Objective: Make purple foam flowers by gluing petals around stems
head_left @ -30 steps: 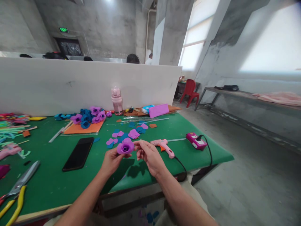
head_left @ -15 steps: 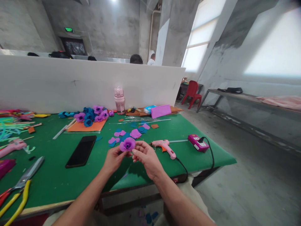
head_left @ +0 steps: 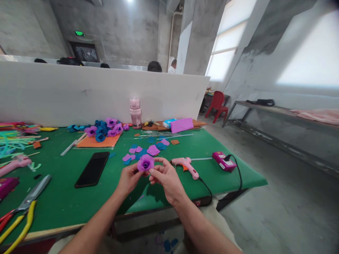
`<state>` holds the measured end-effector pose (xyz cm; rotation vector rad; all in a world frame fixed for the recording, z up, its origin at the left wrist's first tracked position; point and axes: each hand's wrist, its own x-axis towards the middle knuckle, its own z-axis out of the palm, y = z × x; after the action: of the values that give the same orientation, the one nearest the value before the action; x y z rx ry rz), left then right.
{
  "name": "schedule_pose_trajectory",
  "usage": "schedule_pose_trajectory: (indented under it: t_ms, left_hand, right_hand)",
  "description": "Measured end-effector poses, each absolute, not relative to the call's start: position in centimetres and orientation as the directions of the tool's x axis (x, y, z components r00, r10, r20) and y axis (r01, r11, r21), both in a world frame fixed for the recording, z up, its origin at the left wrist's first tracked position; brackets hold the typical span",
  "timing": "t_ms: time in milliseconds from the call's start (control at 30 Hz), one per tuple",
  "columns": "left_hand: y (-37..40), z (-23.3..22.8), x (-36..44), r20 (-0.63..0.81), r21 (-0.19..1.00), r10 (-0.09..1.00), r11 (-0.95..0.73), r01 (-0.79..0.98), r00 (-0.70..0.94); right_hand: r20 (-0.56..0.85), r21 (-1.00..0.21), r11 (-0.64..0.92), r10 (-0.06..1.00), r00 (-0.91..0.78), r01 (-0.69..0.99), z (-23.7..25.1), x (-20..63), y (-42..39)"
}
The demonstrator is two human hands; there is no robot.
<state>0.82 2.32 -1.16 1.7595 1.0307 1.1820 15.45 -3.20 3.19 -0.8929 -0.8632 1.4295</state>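
Fingers of the left hand [head_left: 129, 178] pinch the purple foam flower [head_left: 145, 163] over the near edge of the green table [head_left: 66, 204]. Right hand [head_left: 165, 178] fingers close on its right petal. A hard squeeze could bend the petals. The glue gun [head_left: 185, 165] lies just right.

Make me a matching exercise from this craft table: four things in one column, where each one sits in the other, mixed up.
Things:
1. purple flower
2. glue gun
3. phone
4. pink bottle

Places:
A. standing by the white divider
B. flat on the green table, left of the hands
C. held between both hands
D. lying right of the hands, cord attached

Pairs: 1-C, 2-D, 3-B, 4-A
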Motion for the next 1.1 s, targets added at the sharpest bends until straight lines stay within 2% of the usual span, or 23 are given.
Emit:
schedule_pose_trajectory:
  t_ms: [167,300,600,800,900,1000,1100]
  left_hand:
    - [2.3,-1.1,1.0,0.277,0.931,0.931,-0.322,0.175,0.239]
    - [2.1,-0.6,0.8,0.216,0.951,0.93,-0.269,0.152,0.299]
    - [2.2,-0.6,-0.1,0.284,0.914,0.916,-0.348,0.209,0.285]
    - [1.5,-0.1,0.6,0.328,0.884,0.896,-0.403,0.237,0.3]
    - [1.3,0.0,0.8,0.362,0.859,0.889,-0.435,0.271,0.28]
    - [1.4,-0.2,0.9,0.333,0.88,0.908,-0.396,0.263,0.253]
    - [1.4,-0.4,1.1,0.234,0.944,0.947,-0.276,0.181,0.222]
  right_hand:
    - [-0.063,-0.891,-0.081,0.996,-0.056,-0.446,3.4,15.9,-3.1]
    - [-0.057,-0.903,-0.041,0.998,0.023,-0.429,3.4,16.8,-2.5]
    - [-0.034,-0.935,-0.013,0.998,0.055,-0.354,3.0,18.0,-1.9]
    - [0.111,-0.979,0.112,0.994,0.014,-0.169,2.6,17.0,-2.0]
    - [0.147,-0.979,0.145,0.989,0.002,-0.14,2.4,16.8,-1.9]
    - [0.124,-0.978,0.124,0.992,0.01,-0.165,2.3,16.9,-1.8]
    - [0.091,-0.983,0.091,0.996,0.01,-0.159,2.0,16.9,-1.7]
